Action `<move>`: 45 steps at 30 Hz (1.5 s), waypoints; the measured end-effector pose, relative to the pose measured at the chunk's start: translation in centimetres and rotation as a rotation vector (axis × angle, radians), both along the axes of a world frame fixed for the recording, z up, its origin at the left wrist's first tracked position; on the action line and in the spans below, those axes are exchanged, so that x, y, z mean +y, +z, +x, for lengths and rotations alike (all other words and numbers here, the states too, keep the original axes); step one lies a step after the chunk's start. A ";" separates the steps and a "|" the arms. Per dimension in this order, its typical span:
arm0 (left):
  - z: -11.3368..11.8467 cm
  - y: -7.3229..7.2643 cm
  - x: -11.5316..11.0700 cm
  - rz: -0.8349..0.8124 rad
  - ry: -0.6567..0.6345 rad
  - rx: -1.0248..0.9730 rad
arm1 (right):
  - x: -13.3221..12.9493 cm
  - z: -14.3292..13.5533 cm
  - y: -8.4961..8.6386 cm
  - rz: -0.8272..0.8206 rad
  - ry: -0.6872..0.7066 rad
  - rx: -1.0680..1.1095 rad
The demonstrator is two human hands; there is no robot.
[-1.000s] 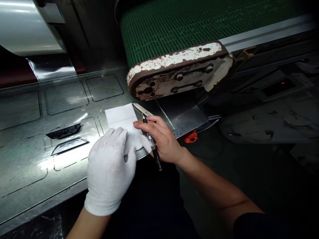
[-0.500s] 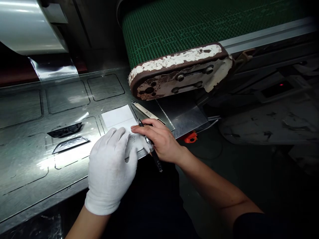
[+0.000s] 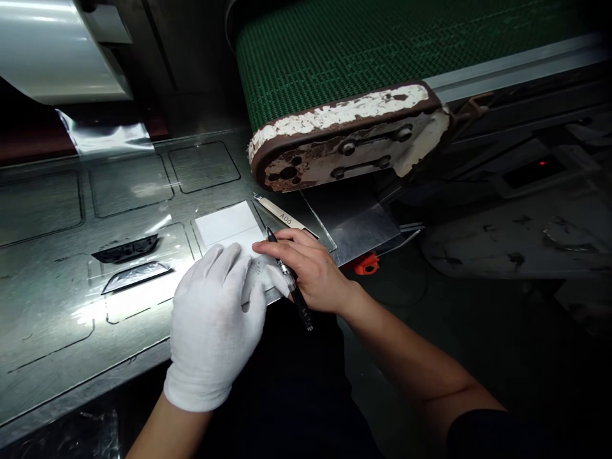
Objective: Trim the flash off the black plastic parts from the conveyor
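My left hand point(image 3: 217, 325), in a white knit glove, lies over the lower left of a white paper sheet point(image 3: 227, 223) with a line across it. Its fingers are stretched out and the thumb is apart. My right hand point(image 3: 315, 268) is bare and closed round a black pen point(image 3: 294, 287) with a clear section, tilted with its lower end past the table edge. The right fingertips touch the sheet. Between the hands is a whitish piece with small grey marks point(image 3: 257, 271); whether it is paper or cloth I cannot tell. A cutter marked A06 point(image 3: 282, 212) lies just beyond my right hand.
Two dark trapezoid pieces point(image 3: 127, 248) lie on the metal table point(image 3: 43, 268), which has drawn outlines. A film roll point(image 3: 57, 51) hangs at the upper left. A green conveyor belt point(image 3: 358, 57) with a rusty end bracket point(image 3: 344, 146) overhangs the back. An orange object point(image 3: 366, 264) is below the edge.
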State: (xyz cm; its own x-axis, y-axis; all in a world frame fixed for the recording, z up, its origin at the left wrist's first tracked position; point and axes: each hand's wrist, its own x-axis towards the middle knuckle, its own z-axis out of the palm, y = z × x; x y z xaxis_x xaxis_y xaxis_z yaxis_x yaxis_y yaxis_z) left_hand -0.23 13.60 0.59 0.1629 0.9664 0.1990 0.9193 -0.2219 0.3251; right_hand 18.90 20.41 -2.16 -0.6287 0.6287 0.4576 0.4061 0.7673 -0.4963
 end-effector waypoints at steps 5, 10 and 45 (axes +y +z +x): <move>0.1 0.1 0.2 -0.011 0.013 0.021 | 0.1 0.1 0.1 -0.009 0.028 -0.001; 0.2 0.1 0.2 -0.015 0.009 0.048 | 0.1 0.1 0.1 -0.008 0.033 0.013; 0.2 0.2 0.1 0.014 0.003 0.006 | 0.0 0.0 0.3 -0.101 0.028 0.197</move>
State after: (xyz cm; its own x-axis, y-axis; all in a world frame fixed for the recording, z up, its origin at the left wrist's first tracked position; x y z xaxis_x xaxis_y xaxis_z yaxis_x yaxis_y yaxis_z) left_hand -0.01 13.72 0.83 0.1612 0.9640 0.2113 0.9220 -0.2234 0.3163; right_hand 18.86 20.45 -1.84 -0.5512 0.6611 0.5091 0.2727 0.7194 -0.6388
